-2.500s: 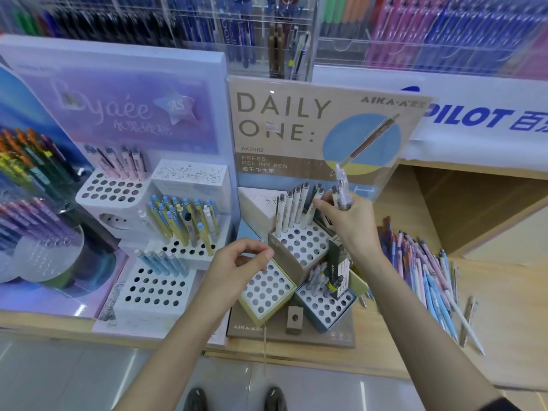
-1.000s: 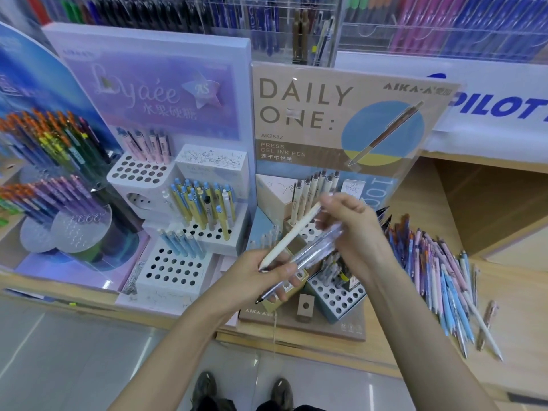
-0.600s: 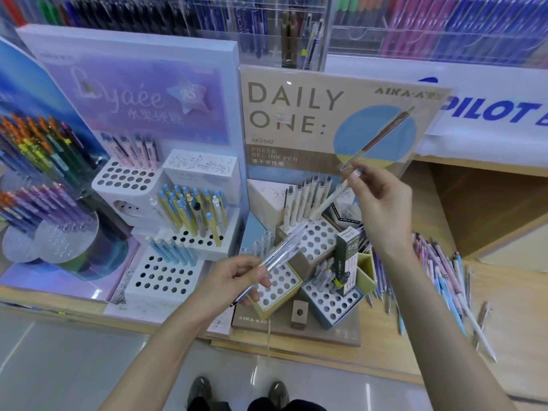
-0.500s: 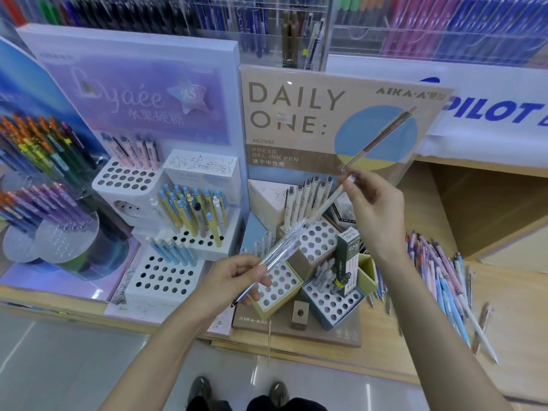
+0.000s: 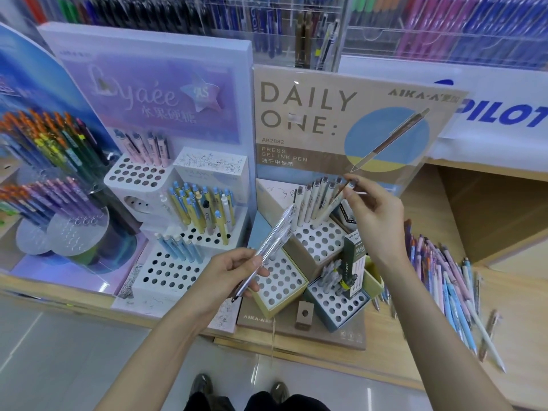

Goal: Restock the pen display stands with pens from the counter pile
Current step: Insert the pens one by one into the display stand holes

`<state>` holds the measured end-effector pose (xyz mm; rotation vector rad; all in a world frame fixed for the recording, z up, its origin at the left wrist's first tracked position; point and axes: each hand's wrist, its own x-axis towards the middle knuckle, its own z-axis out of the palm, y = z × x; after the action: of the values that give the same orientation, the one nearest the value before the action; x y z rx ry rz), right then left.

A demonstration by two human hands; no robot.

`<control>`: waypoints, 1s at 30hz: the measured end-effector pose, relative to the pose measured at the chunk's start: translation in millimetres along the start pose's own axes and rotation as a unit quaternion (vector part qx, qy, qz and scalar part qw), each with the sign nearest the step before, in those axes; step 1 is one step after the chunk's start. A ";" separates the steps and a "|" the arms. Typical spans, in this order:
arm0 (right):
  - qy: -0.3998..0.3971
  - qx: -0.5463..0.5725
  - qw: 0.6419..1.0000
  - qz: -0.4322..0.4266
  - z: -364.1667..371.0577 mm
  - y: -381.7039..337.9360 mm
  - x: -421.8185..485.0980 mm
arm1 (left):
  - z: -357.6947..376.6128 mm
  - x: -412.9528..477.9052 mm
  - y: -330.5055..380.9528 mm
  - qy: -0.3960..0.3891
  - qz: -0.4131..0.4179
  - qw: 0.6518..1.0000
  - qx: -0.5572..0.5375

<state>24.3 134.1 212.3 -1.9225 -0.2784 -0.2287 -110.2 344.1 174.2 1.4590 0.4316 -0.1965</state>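
My left hand (image 5: 234,271) grips a small bundle of clear pens (image 5: 268,247), slanted up to the right above the yellow block of the "DAILY ONE" stand (image 5: 320,241). My right hand (image 5: 373,215) pinches the top of a cream pen (image 5: 333,204), whose tip points down into the back row of the stand's top beige block, beside several cream pens standing there. The counter pile of pens (image 5: 441,277) lies to the right of my right forearm.
A white and lilac stand (image 5: 166,268) with blue and yellow pens is on the left, and a round rack of coloured pens (image 5: 50,161) further left. A green pen box (image 5: 354,262) stands in the right-hand stand. Wall racks of pens hang behind.
My right hand passed the clear pens to my left hand, kept the cream pen, lifted it, then lowered it toward the back row of the top block.
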 end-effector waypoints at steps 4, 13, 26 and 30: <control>-0.005 -0.030 0.998 -0.046 5.1 -1.6 -2.5 | 1.4 -1.2 -0.3 0.000 -0.003 1.000 -0.013; -0.031 -0.074 0.996 -0.039 13.0 5.0 -11.1 | -3.2 -7.5 -2.8 0.006 0.000 0.999 -0.031; 0.071 -0.158 0.985 0.013 49.1 -2.7 -14.6 | -1.3 -12.2 -2.6 0.000 0.023 0.998 -0.051; 0.066 -0.095 0.993 0.006 41.7 -16.2 -28.8 | -2.3 -16.0 -2.3 -0.007 0.034 0.997 -0.064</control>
<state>-6.9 176.3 203.4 -2.0851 -0.1611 -0.3830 -125.9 344.0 178.3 1.3443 0.3759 -0.1222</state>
